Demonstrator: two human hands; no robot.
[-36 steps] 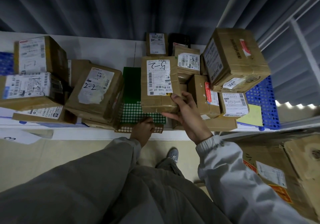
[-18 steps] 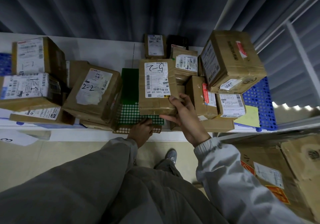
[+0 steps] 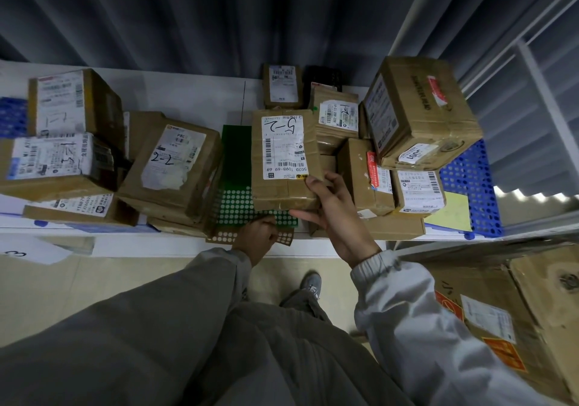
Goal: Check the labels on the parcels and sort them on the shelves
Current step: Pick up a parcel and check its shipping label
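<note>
My right hand (image 3: 335,214) grips the near right corner of a brown parcel (image 3: 283,158) whose white label is marked 5-2, thumb under its near edge and fingers on top. The parcel lies above a green dotted sheet (image 3: 236,195) on the white shelf (image 3: 194,98). My left hand (image 3: 257,236) holds the near edge of the dotted sheets at the shelf's front lip. Another parcel marked 2-2 (image 3: 170,167) leans just left of the green sheet.
Several labelled parcels are stacked at the left (image 3: 56,161) and right (image 3: 416,111) of the shelf. A blue perforated mat (image 3: 470,195) and a yellow sheet (image 3: 451,214) lie at the right end. A large carton (image 3: 513,318) stands on the floor at my right.
The 5-2 parcel and my right hand have stayed nearly still on the shelf; the view has shifted slightly. My left hand remains at the dotted sheets.
</note>
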